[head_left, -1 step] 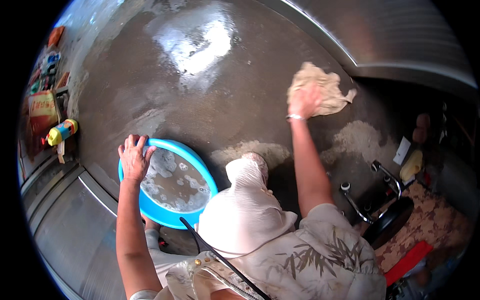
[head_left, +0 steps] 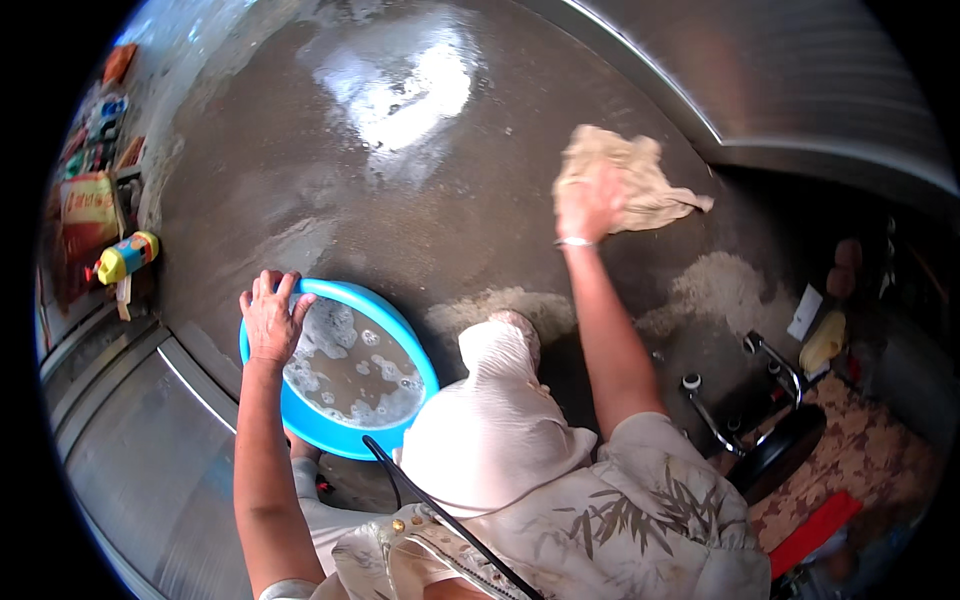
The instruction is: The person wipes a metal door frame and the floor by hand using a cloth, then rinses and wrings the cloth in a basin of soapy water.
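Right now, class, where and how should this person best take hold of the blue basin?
Probably by the rim of the blue basin, from above, one hand each side. The left hand rests on the far-left rim; the right hand, on the tan cloth, would suit the right side. It is wide, open-topped and holds sudsy water, so a one-sided grip might tip it.

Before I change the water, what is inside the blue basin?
The blue basin holds cloudy water with white foam patches; its bottom is hidden underneath, and the left hand covers part of the rim.
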Demonstrator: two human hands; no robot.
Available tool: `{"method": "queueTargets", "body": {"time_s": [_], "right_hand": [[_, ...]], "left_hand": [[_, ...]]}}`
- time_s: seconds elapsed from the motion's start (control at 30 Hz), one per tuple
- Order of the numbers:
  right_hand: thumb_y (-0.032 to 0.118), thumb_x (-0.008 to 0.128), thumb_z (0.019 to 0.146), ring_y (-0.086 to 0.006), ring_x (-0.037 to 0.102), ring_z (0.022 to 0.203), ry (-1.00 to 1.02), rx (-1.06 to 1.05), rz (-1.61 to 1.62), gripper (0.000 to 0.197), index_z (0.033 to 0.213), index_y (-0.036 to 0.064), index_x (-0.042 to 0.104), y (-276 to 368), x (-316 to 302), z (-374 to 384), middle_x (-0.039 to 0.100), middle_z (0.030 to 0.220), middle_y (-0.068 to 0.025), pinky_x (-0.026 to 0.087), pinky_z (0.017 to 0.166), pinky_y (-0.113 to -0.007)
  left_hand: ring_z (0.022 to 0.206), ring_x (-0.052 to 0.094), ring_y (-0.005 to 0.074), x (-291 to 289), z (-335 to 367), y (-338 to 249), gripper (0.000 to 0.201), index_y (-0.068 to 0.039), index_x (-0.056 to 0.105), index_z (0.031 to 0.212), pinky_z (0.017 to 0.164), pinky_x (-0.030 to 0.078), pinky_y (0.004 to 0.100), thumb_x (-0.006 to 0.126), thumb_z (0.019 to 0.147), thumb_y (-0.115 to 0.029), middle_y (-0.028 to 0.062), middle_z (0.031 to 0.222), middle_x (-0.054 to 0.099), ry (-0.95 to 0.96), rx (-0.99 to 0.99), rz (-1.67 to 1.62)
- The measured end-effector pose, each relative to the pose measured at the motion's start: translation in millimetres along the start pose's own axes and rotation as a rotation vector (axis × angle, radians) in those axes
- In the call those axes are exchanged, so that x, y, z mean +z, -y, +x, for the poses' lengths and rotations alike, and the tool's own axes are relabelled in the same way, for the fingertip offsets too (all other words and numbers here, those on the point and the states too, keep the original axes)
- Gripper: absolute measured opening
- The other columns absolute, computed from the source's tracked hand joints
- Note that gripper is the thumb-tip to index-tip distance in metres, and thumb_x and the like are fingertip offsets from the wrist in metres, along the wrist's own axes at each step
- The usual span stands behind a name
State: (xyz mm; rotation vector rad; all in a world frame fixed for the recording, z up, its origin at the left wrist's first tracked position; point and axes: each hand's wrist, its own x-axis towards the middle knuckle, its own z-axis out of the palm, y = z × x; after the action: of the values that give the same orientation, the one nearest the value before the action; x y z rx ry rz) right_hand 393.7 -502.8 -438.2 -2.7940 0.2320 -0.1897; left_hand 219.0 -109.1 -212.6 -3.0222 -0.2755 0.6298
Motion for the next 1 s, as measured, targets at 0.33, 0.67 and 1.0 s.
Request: {"method": "queueTargets", "body": {"time_s": [0.33, 0.67, 1.0], "right_hand": [[0.033, 0.037, 0.096, -0.0272, 0.021, 0.140, 0.263, -0.853, -0.039, 0.049, 0.144, 0.0261, 0.031, 261.2, 64.8, 130.5, 0.026, 0.151, -0.0097, 0.024, 0.110, -0.043], [0.023, 0.047, 0.093, -0.0320, 0.038, 0.129, 0.231, -0.489, -0.144, 0.051, 0.139, 0.0051, 0.036, -7.1, -53.5, 130.6, 0.042, 0.139, -0.0164, 0.028, 0.109, -0.041], [0.034, 0.041, 0.094, -0.0304, 0.039, 0.129, -0.035, -0.594, 0.263, 0.051, 0.137, 0.0074, 0.039, 127.2, 56.4, 176.6, 0.045, 0.135, -0.0155, 0.030, 0.106, -0.044]], "left_hand": [[0.105, 0.050, 0.0297, 10.2, -15.1, 31.1, 0.039, -0.010, 0.057, 0.111, 0.087, 0.037, 0.0434, 0.060, 0.084, -0.038, 0.0106, 0.108, 0.052, 0.032, -0.198, -0.082], [0.102, 0.050, 0.0317, 3.4, -15.2, 45.3, 0.041, -0.009, 0.059, 0.110, 0.091, 0.036, 0.0439, 0.062, 0.082, -0.038, 0.0129, 0.106, 0.052, 0.058, -0.210, -0.242], [0.107, 0.055, 0.0303, -10.3, 15.0, 62.2, 0.057, -0.010, 0.056, 0.121, 0.106, 0.021, 0.0602, 0.073, 0.073, -0.036, 0.0117, 0.112, 0.060, 0.385, -0.273, -0.575]]}}
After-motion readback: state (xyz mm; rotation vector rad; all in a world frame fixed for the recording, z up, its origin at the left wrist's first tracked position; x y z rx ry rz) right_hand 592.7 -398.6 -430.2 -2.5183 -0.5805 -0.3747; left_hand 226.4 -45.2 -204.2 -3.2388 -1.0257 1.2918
